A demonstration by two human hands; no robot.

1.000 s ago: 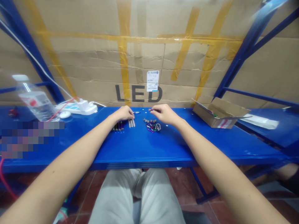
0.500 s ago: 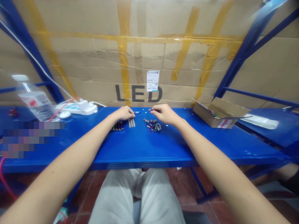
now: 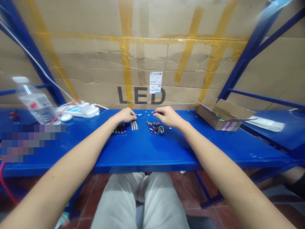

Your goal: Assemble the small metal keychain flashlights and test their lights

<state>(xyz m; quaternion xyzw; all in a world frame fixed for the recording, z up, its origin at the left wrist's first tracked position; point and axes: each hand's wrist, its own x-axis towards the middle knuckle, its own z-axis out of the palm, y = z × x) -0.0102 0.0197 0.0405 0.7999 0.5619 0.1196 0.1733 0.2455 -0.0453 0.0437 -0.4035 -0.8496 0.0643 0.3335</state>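
Observation:
My left hand [image 3: 126, 115] rests on the blue table [image 3: 143, 149] with its fingers curled, pinching a small blue part at its tip. My right hand [image 3: 166, 116] is also closed, pinching a small metal piece at about the same height. Between and below the hands lie a block of small silver cylinders [image 3: 134, 125], a row of dark cylindrical parts [image 3: 119, 129], a short row of silver parts [image 3: 152, 123] and a heap of coloured carabiner clips [image 3: 156, 129].
An open cardboard box [image 3: 222, 118] sits at the right. A white power strip [image 3: 79, 110] and a plastic bottle [image 3: 35, 103] stand at the left. A large taped carton marked LED [image 3: 143, 63] forms the back wall. Blue frame struts rise on both sides.

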